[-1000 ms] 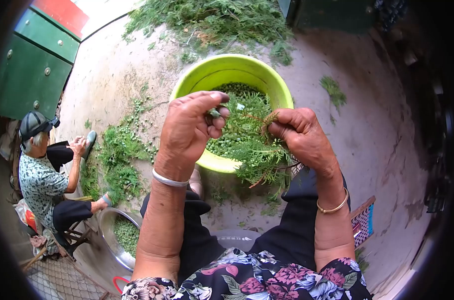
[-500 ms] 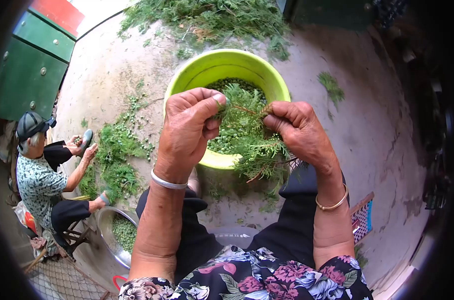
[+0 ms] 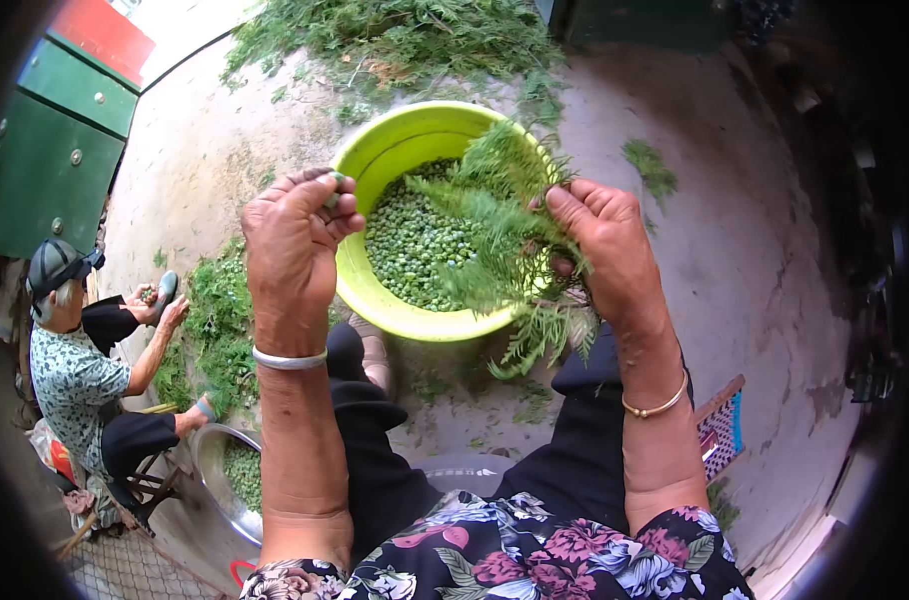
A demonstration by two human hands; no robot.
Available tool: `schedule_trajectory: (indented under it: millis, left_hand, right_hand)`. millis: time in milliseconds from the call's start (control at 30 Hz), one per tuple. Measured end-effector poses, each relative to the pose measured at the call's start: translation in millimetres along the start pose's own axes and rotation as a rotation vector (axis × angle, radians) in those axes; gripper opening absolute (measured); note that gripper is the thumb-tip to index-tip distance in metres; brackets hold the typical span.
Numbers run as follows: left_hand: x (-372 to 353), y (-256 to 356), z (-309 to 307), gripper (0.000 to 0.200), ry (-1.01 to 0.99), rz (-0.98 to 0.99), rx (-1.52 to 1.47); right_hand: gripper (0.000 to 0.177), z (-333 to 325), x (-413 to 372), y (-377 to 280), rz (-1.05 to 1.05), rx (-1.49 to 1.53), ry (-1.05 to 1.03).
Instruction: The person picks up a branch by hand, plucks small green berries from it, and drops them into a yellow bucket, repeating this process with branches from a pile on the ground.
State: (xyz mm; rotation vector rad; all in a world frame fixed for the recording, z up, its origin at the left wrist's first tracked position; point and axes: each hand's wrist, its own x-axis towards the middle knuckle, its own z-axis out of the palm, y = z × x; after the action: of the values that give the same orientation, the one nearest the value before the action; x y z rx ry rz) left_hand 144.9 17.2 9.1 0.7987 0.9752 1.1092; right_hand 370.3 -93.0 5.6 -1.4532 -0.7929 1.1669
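Observation:
My right hand [image 3: 605,235] grips a feathery green conifer sprig [image 3: 505,240], which spreads leftward across the right part of a yellow-green bucket [image 3: 360,270]. Small round green cones [image 3: 415,240] fill the bottom of the bucket. Over its left rim my left hand [image 3: 300,235] is closed, with a small green cone [image 3: 335,185] pinched between thumb and fingers. Some of the sprig hangs over the front rim and hides part of the cones.
A heap of cut branches [image 3: 395,40] lies behind the bucket. To the left, a seated co-worker [image 3: 85,370] holds small cones near another green pile [image 3: 220,320]. A metal basin [image 3: 210,455] with cones stands at lower left. A patterned woven seat [image 3: 723,435] is at right.
My left hand has moved left, away from the sprig, with a cone in its fingers. My right hand has kept hold of the sprig, which has swung up and blurs slightly.

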Motion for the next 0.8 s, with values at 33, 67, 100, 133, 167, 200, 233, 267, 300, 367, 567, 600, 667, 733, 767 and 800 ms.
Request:
schedule_trajectory:
  millis: [33,67,100,133,167,200,233,267,300,367,567,600,667,733,767,800]
  left_hand:
    - [-2,-2,2,0.015,-0.039,0.02,0.137]
    - [0,-6,-1,0.022,-0.065,0.002,0.205]
    - [0,-9,-1,0.022,-0.068,0.001,0.203]
    - [0,-12,2,0.025,-0.095,0.057,0.348]
    - [-1,-14,6,0.028,-0.122,0.115,0.492]
    - [-5,-15,13,0.034,-0.126,0.272,0.641]
    - [-4,-18,14,0.034,-0.127,0.275,0.641]
    - [-2,-24,12,0.034,-0.052,0.448,0.909]
    - [-2,-26,13,0.034,0.029,0.623,1.176]
    - [-6,-24,18,0.032,0.071,0.628,1.175]
    - [-14,-19,25,0.022,-0.073,0.476,0.806]
    - [-18,-20,28,0.026,-0.173,0.269,0.564]
    - [-22,-24,33,0.039,-0.291,-0.05,0.231]
    - [-26,-29,38,0.037,-0.316,-0.097,0.177]
    - [-27,-32,40,0.035,-0.345,-0.144,0.124]
    - [-26,-36,40,0.028,-0.359,-0.143,0.064]
  right_hand:
    - [0.02,-3,1,1,0.001,-0.003,0.005]
    - [0.017,-5,3,5,0.013,0.183,-0.027]
    - [0.017,-8,6,9,0.022,0.37,-0.059]
    - [0.019,-11,8,13,0.001,0.424,-0.094]
    - [0.019,-11,8,13,-0.001,0.425,-0.093]
    - [0.019,-11,8,13,-0.011,0.453,-0.091]
    - [0.02,-11,8,13,-0.021,0.482,-0.089]
    - [0.02,-10,8,12,-0.023,0.481,-0.09]
    - [0.02,-8,7,10,-0.014,0.492,-0.069]
    - [0.021,-6,7,9,-0.003,0.503,-0.051]
    - [0.013,-1,8,4,0.005,0.311,0.002]
    - [0.011,2,6,4,-0.108,0.21,0.046]
    - [0.007,10,6,6,-0.328,0.007,0.133]
    - [0.006,16,2,7,-0.38,-0.068,0.119]
    - [0.004,19,0,7,-0.433,-0.143,0.107]
    - [0.002,22,-1,7,-0.516,-0.186,0.097]
